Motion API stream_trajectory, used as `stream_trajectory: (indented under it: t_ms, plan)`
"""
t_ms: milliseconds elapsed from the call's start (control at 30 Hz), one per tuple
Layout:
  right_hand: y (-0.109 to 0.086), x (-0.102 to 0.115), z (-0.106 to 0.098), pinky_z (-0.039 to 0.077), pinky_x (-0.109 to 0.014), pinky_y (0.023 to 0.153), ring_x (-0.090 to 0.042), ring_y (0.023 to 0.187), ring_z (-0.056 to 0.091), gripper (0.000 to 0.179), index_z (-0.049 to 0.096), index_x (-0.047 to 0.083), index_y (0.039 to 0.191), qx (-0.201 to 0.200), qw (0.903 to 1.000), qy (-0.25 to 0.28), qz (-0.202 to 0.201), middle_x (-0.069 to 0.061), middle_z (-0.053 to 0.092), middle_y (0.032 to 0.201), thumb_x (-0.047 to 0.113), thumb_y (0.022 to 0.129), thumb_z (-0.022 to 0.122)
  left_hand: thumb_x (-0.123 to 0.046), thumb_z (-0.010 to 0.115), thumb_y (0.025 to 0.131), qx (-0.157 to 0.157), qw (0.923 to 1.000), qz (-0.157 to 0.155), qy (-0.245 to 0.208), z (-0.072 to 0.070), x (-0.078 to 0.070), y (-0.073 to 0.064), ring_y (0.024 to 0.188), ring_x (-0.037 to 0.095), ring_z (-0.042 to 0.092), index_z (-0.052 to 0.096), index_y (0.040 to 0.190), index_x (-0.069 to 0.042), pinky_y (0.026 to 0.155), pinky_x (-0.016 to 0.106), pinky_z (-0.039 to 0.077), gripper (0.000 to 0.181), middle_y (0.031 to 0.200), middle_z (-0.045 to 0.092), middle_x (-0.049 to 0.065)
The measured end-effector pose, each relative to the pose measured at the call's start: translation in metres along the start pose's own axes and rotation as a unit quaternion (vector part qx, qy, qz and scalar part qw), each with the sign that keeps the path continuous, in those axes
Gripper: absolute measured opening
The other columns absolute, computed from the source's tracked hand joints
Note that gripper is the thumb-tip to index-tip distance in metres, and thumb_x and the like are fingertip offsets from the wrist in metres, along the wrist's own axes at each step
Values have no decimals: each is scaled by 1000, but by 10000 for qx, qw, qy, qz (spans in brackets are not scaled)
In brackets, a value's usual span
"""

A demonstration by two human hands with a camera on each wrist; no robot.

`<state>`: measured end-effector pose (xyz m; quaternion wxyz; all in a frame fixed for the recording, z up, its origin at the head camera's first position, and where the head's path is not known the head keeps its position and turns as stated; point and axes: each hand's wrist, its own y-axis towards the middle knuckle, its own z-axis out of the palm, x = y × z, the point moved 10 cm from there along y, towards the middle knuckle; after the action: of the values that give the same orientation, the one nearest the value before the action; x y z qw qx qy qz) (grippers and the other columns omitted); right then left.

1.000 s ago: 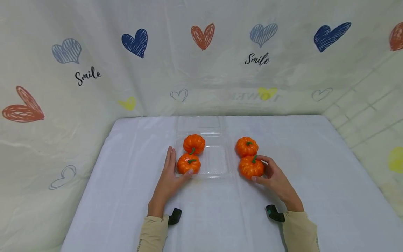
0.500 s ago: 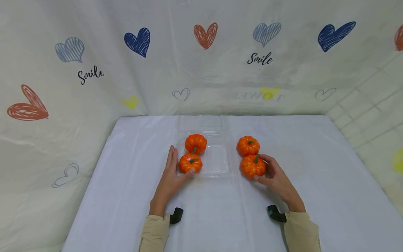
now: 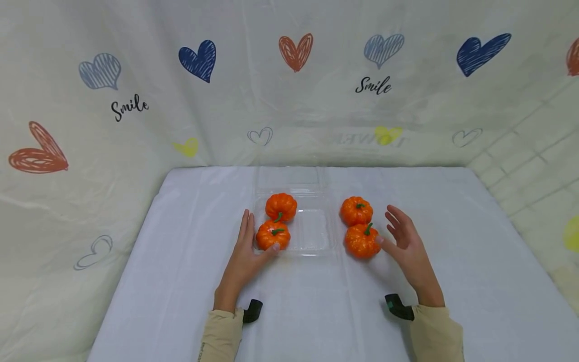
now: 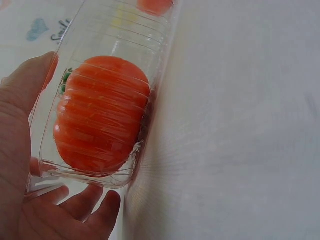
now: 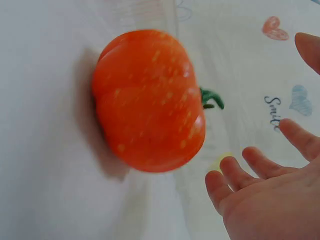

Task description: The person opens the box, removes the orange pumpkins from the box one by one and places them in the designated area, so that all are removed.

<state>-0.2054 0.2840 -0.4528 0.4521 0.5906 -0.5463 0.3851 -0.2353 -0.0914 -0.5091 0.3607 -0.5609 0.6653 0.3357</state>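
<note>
A clear plastic clamshell container (image 3: 312, 229), its lid (image 3: 289, 176) folded back, holds two small orange pumpkins with green stems in its left half. The nearer one (image 3: 273, 235) sits in front of the other (image 3: 281, 206). My left hand (image 3: 244, 261) rests against the container's near left corner, fingers straight along the side and thumb at the front rim. In the left wrist view the pumpkin (image 4: 102, 115) shows through the ribbed wall. Right of the container, two more pumpkins, a nearer (image 3: 363, 241) and a farther (image 3: 356, 210), touch. My right hand (image 3: 407, 246) is beside the nearer, fingers spread, holding nothing.
A white cloth (image 3: 298, 311) covers the table. Behind it hangs a pale curtain (image 3: 325, 105) printed with hearts and "Smile". Black wrist-worn pieces (image 3: 252, 311) show at both cuffs.
My right hand has let go of the nearer right-hand pumpkin and moved off to the right, its fingers opening. The left hand and the pumpkins stay in place; the head view shifted slightly.
</note>
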Motion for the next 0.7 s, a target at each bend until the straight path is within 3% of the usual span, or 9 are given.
stream_trajectory:
  t_ms: [167, 400, 700]
  plan:
    - [7, 15, 10, 33, -21, 120, -36, 160, 22, 75, 30, 18, 169, 3, 9995, 277, -130, -7, 25, 174, 9, 105, 68, -65, 73, 92, 8, 10000, -6, -13, 0, 0, 0, 164, 22, 10, 11, 173, -11, 125, 55, 24, 116, 179, -5, -12]
    - [24, 27, 34, 26, -63, 123, -37, 160, 21, 76, 29, 19, 170, 266, 9989, 377, -16, -9, 26, 175, 11, 105, 68, -64, 73, 93, 32, 10000, -7, -58, 0, 0, 0, 164, 24, 10, 10, 173, -11, 125, 56, 24, 115, 179, -4, -9]
    - [51, 45, 72, 28, -60, 124, -32, 158, 30, 71, 37, 22, 168, 522, 9976, 414, -190, -4, 37, 170, 24, 105, 71, -65, 73, 93, 40, 10000, 0, -35, -1, 0, -2, 164, 22, 9, 9, 173, -13, 126, 55, 23, 115, 179, -6, -12]
